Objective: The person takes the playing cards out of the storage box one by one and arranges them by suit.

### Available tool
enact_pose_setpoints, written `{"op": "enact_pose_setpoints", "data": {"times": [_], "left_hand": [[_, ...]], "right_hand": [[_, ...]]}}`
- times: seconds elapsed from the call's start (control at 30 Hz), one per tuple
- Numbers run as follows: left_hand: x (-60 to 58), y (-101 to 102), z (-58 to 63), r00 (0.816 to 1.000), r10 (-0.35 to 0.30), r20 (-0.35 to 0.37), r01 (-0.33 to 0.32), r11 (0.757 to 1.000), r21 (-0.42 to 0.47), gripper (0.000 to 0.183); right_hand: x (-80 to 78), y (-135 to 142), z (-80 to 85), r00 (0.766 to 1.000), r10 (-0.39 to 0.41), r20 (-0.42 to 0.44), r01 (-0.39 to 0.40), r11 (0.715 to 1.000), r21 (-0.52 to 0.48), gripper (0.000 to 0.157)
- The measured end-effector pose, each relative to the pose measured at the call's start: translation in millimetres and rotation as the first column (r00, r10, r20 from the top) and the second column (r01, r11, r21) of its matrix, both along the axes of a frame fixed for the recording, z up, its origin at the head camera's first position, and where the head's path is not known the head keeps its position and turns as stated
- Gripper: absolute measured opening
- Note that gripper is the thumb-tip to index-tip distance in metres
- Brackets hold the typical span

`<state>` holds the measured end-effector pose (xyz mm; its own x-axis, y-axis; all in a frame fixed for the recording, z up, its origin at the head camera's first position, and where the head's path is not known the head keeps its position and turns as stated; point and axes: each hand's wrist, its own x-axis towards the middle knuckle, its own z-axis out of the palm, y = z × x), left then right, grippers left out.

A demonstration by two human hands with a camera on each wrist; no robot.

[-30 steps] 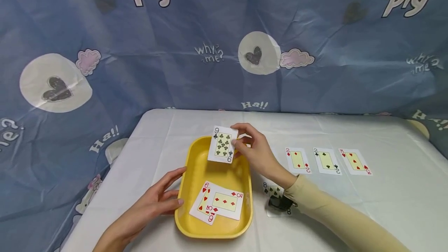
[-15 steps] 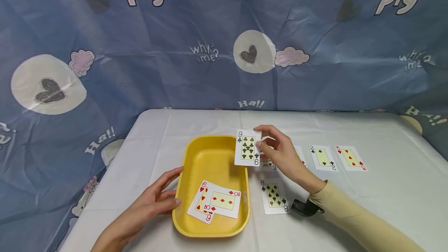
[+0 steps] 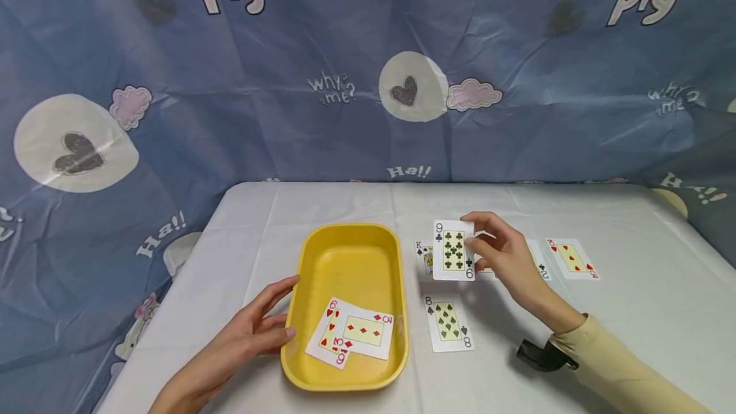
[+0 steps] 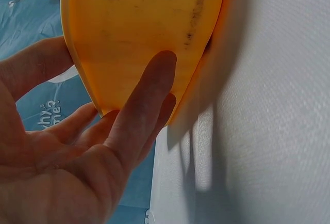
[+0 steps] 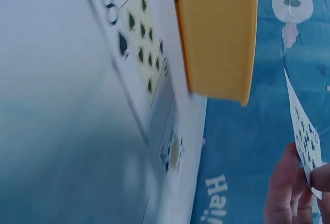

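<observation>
In the head view my right hand [image 3: 514,267] pinches a nine of clubs [image 3: 453,250] by its right edge, thumb in front, above the table. The same nine of clubs [image 5: 306,136] and fingertips show in the right wrist view. Below it lies an eight of spades [image 3: 448,324], face up. A king of spades [image 3: 424,254] is partly covered by the held card. My left hand [image 3: 244,337] touches the left side of a yellow tray [image 3: 300,286], its fingers fairly straight. The left wrist view shows those fingers against the tray's outer wall [image 4: 139,33].
Inside the tray, a three of diamonds [image 3: 368,337] overlaps a hearts card [image 3: 328,337]. Right of the king, a card is mostly hidden by my hand, then come a partly hidden two of clubs [image 3: 539,260] and a three of hearts [image 3: 572,259]. A patterned blue cloth [image 3: 345,133] hangs behind.
My right hand has carried the nine of clubs rightward, from over the tray to over the king of spades. The eight of spades is uncovered. My left hand stays at the tray.
</observation>
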<state>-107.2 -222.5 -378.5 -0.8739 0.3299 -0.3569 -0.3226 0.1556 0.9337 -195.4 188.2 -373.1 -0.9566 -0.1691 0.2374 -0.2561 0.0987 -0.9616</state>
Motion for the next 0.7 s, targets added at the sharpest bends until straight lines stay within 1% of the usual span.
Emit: {"op": "enact_pose_setpoints", "data": {"times": [0.33,0.53,0.7], "left_hand": [[-0.7,0,-0.8,1.0,0.002,0.006,-0.002,1.0,-0.003,0.073],[-0.7,0,0.0,1.0,0.003,0.02,-0.003,1.0,-0.004,0.072],[0.1,0,1.4,1.0,-0.007,0.026,0.006,1.0,0.008,0.072]], "right_hand": [[11.5,38,-3.6,0.997,-0.072,0.005,0.071,0.996,0.054,0.032],[18.3,64,-7.8,0.995,-0.103,-0.017,0.104,0.982,0.157,0.031],[25.7,87,-11.6,0.993,-0.113,-0.019,0.114,0.961,0.251,0.03]]}}
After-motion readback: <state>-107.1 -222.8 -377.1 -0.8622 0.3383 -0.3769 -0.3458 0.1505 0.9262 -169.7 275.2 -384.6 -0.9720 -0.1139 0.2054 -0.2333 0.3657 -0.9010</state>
